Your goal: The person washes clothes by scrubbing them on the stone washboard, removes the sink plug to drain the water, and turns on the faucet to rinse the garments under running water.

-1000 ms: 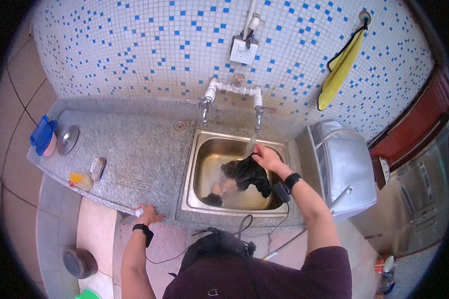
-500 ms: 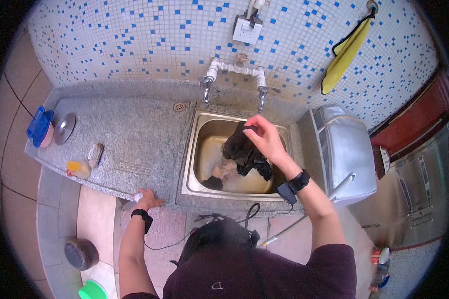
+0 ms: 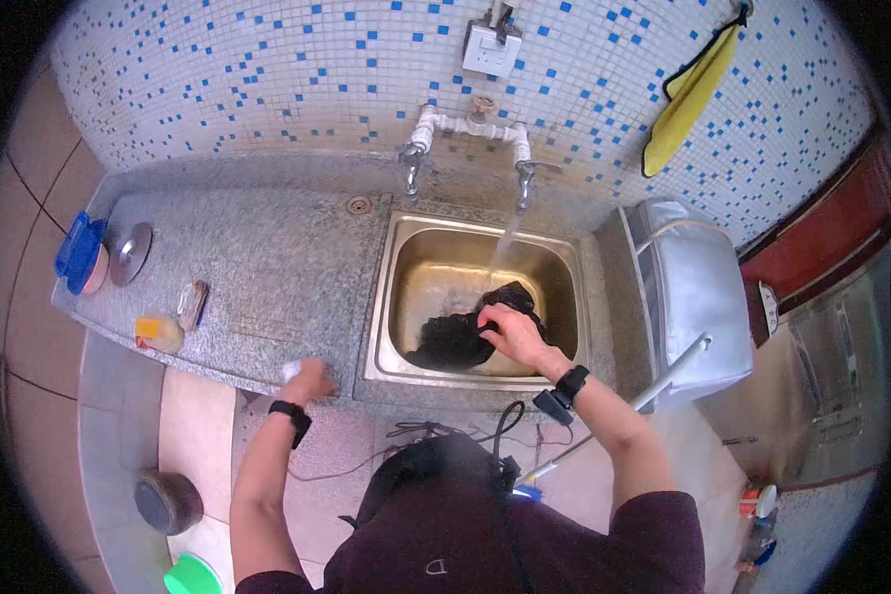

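Observation:
In the metal sink (image 3: 403, 230), my right hand (image 3: 513, 332) is closed on a bunch of black cloth (image 3: 447, 342). The wet cloth lies heaped on the sink's bottom, and its exact kind is hard to make out. A stream of water falls from the right tap (image 3: 525, 183) just behind the cloth. My left hand (image 3: 314, 379) is at the front edge of the stone counter (image 3: 267, 247), slightly blurred. Its fingers are closed round a small white thing (image 3: 290, 370), mostly hidden.
A left tap (image 3: 411, 168) shares the white pipe. On the counter lie a brush (image 3: 192, 305), a yellow-and-white packet (image 3: 160, 333), a metal lid (image 3: 131, 253) and a blue basket (image 3: 81, 254). A silver bag (image 3: 698, 302) stands right of the sink; a yellow towel (image 3: 691, 104) hangs above.
My right hand has moved down into the sink, lowering the black cloth it had held up. My left hand has shifted slightly right and up with the white thing. Running water now shows at the right tap.

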`<act>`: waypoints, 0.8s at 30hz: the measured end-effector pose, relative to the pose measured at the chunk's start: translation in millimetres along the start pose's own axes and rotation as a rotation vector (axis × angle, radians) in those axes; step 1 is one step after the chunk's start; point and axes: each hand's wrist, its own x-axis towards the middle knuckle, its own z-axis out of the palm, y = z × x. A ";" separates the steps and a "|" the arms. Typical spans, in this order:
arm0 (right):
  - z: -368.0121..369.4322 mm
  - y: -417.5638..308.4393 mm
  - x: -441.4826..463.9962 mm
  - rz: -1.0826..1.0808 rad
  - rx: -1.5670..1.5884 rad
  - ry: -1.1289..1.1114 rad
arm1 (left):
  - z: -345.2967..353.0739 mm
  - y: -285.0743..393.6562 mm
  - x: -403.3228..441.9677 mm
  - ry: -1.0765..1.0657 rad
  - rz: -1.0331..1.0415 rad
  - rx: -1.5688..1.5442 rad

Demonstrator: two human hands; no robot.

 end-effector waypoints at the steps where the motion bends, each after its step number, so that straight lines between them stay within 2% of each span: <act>1: -3.2 -5.4 -0.8 -0.026 0.008 -0.006 | 2.3 15.4 7.8 0.237 0.186 -0.049; 2: -5.9 -12.1 -2.5 -0.052 0.018 -0.015 | -18.3 70.5 2.9 0.472 0.371 -0.100; 4: -12.6 -24.6 -4.1 -0.044 0.025 -0.019 | -66.2 170.8 -0.2 0.407 0.525 -0.306; 5: -16.6 -28.6 -4.2 -0.042 0.030 -0.021 | -73.1 207.1 8.5 0.400 0.573 -0.314; 7: -20.1 -31.8 -8.8 -0.040 0.052 -0.006 | -73.8 260.2 27.3 0.430 0.873 -0.476; 8: -20.7 -32.2 -12.7 -0.037 0.077 0.007 | -71.0 274.7 33.5 0.427 0.874 -0.475; 10: -24.7 -28.8 -23.6 -0.007 0.064 0.030 | -64.6 294.4 42.3 0.023 0.854 -0.574; 14: -32.1 -21.6 -47.1 0.072 0.111 0.075 | -68.8 308.7 37.4 -0.164 0.753 -0.422; 19: -52.0 -26.7 -50.3 0.005 0.142 0.143 | -53.5 303.8 57.8 -0.242 0.721 -0.394; 21: -65.2 -33.1 -47.5 -0.004 0.186 0.174 | -42.1 294.4 68.0 -0.109 0.734 -0.090; 23: -75.6 -38.0 -45.9 0.129 0.296 0.186 | -32.2 289.3 74.4 -0.031 0.751 -0.069; 24: -77.4 -36.5 -46.6 0.110 0.296 0.223 | -32.3 290.2 73.0 0.008 0.733 -0.072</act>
